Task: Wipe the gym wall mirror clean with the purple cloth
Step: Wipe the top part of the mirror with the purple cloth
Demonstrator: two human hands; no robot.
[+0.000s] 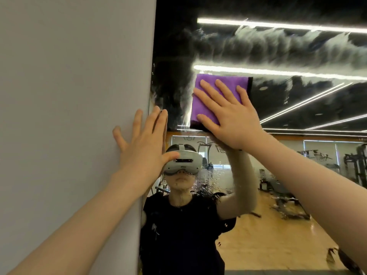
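Right hand (232, 118) flat, fingers straight and spread, palm pressing the purple cloth (208, 100) against the mirror (297, 96); grip released, nothing curled round the cloth. Cloth folded to a rough square with a dark edge on its right and bottom sides, sitting high on the glass, near the mirror's left edge. Left hand (143, 143) also flat and spread, grip released, holding nothing; palm and outer fingers rest on the grey wall (69, 96), two fingertips reaching over onto the mirror's edge. Glass around the cloth carries wet whitish smear streaks, heaviest in a band above and to the right; drips and droplets lower down. Mirror reflects a person in a black shirt wearing a white headset (182, 161), long ceiling light strips (278, 25), a wood floor (268, 245) and gym machines (355, 167) at the right.
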